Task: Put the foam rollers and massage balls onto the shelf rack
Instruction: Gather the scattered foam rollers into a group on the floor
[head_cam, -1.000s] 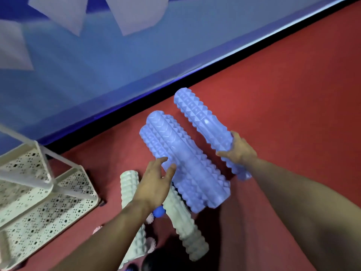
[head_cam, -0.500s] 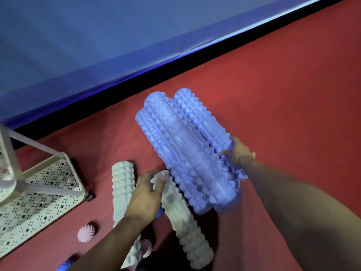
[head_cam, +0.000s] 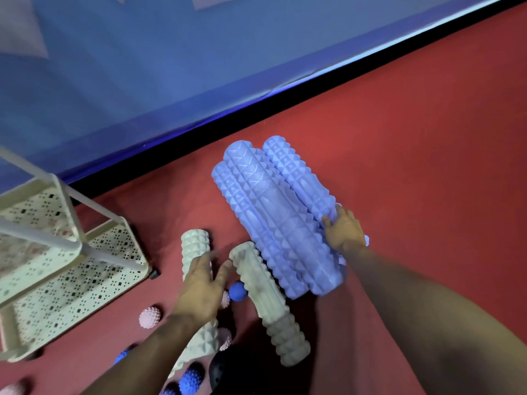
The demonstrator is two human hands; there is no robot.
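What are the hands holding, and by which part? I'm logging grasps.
The right hand grips the rightmost blue roller near its lower end. The left hand holds nothing.

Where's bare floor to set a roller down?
Free: red floor right of the blue rollers, up to the black wall strip. Crowded: between shelf rack and white rollers, with spiky balls scattered.
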